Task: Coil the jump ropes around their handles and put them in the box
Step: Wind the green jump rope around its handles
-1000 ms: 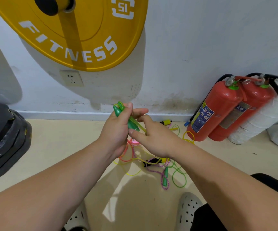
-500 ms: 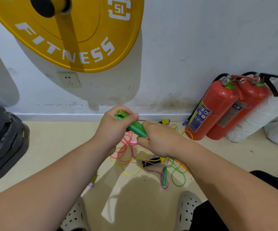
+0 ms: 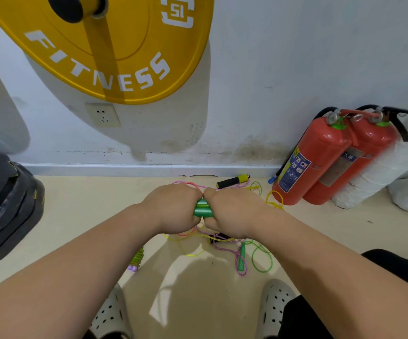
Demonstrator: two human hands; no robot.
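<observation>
My left hand (image 3: 172, 207) and my right hand (image 3: 231, 214) are side by side above the floor, both curled round a pair of green jump-rope handles (image 3: 203, 210) that show between them. Below the hands lies a tangle of ropes (image 3: 222, 243): yellow, pink, purple-braided and green strands. A loose green handle (image 3: 241, 256) lies in that tangle. A black and yellow handle (image 3: 233, 181) rests near the wall. A coiled rope with purple ends (image 3: 136, 260) lies under my left forearm. No box is in view.
Two red fire extinguishers (image 3: 320, 160) lean against the wall at the right, beside a white roll (image 3: 369, 182). A yellow weight plate (image 3: 105, 45) hangs at upper left. Stacked black plates (image 3: 4, 206) sit at the left. My shoes (image 3: 274, 307) are at the bottom.
Both hands have dropped lower and come together. The green handles, held tilted and sticking out above my left hand before, are now nearly enclosed between both fists.
</observation>
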